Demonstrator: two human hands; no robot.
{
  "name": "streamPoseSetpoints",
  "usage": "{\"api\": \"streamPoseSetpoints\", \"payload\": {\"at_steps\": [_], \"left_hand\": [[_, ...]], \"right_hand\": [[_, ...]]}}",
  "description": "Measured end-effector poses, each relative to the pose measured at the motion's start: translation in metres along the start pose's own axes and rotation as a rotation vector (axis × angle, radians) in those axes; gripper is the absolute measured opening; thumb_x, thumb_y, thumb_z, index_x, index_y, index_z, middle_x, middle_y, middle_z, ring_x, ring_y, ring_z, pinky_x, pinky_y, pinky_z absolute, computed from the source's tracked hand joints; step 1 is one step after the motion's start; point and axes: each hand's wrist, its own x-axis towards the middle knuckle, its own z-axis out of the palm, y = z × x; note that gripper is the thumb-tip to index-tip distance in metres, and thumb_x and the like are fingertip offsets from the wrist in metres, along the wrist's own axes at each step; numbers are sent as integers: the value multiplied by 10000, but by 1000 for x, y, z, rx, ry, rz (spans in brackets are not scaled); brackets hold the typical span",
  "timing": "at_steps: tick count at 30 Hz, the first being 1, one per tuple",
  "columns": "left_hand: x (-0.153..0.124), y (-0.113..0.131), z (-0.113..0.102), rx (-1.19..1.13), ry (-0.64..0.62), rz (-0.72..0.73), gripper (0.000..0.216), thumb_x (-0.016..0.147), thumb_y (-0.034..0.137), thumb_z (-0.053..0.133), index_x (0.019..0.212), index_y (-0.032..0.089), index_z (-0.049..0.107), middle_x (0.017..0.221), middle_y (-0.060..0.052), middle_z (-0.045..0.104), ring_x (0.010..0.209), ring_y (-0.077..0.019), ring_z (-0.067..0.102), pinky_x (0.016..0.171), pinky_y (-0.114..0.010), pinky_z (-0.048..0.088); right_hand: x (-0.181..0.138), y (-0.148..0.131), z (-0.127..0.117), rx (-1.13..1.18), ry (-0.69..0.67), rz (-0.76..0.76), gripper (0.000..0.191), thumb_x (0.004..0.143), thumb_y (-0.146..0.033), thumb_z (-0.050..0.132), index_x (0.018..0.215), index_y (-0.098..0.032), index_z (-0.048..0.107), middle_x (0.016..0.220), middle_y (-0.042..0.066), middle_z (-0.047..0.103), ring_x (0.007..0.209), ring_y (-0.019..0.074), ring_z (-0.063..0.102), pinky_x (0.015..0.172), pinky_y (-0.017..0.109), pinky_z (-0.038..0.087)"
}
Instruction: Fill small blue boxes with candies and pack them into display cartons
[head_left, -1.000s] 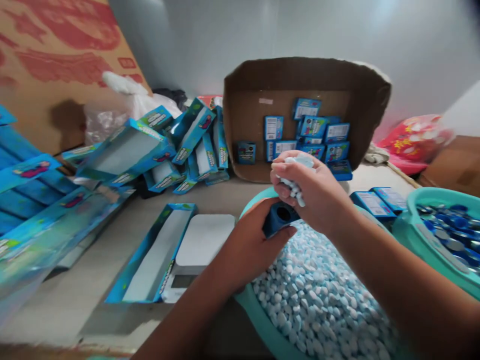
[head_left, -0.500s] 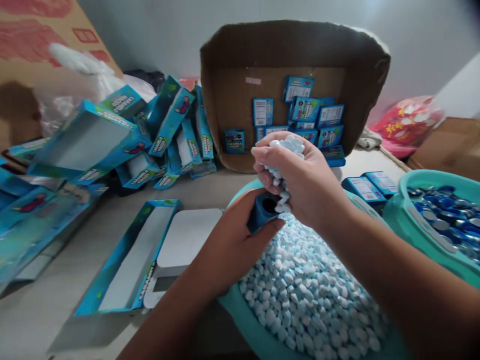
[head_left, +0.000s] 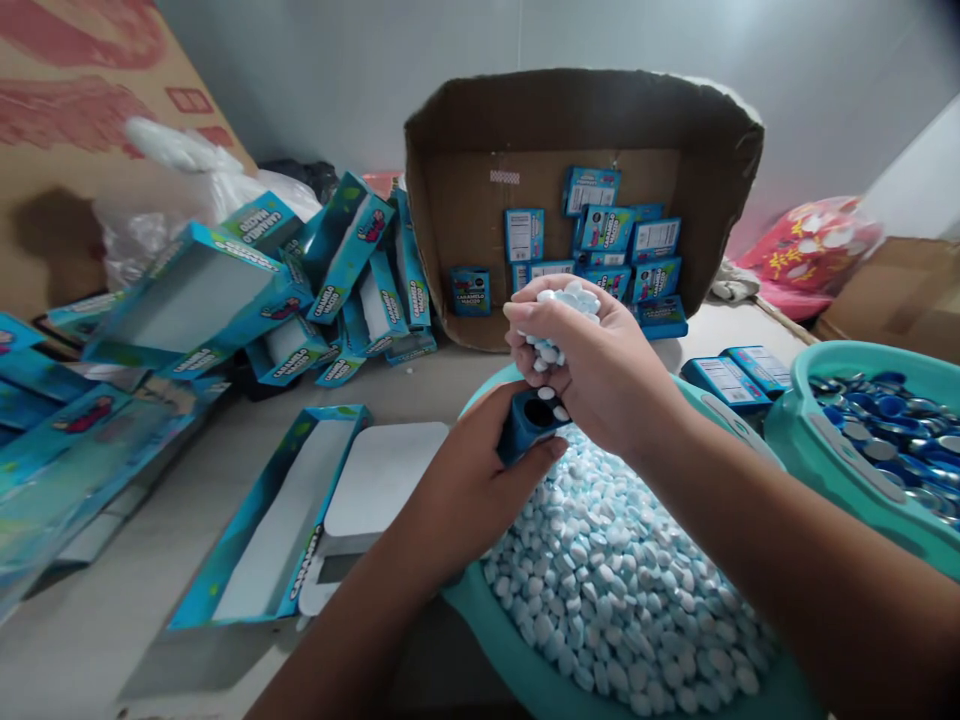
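My left hand is wrapped round a small dark blue container with a round opening at its top. Just above that opening, my right hand is cupped round a handful of pale blue and white candies. A couple of candies are at the container's mouth, under my right fingers. Below both hands is a turquoise tub full of loose candies of the same kind. The inside of the container is dark, and its lower part is hidden by my left hand.
A white scale and an open blue display box lie left of the tub. More display boxes are piled behind. A cardboard box holds small blue packs. Another turquoise tub with blue metallic pieces stands right.
Candies that were streaming from my right hand toward the container have thinned to a few, and the handful is smaller. The view has tilted slightly; both hands stay close together.
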Motion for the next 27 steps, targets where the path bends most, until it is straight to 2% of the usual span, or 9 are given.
{"api": "streamPoseSetpoints", "payload": {"at_steps": [17,27], "left_hand": [[-1,-3,1,-12,5,-2,413,909,371,634,1311,312,555,1279,-1,649,1144,-239,608,930,-316,481],[-1,-1,1,-7,9,-1,401,909,369,634,1295,279,568,1233,-26,667,1095,-248,627,899,-327,492]], "right_hand": [[2,3,-2,48,20,23,195,751,-262,734,801,-221,551,670,-38,517,606,95,531,511,202,404],[2,4,-1,117,-11,16,176,740,-221,712,770,-214,539,669,-38,533,610,93,527,512,196,403]]}}
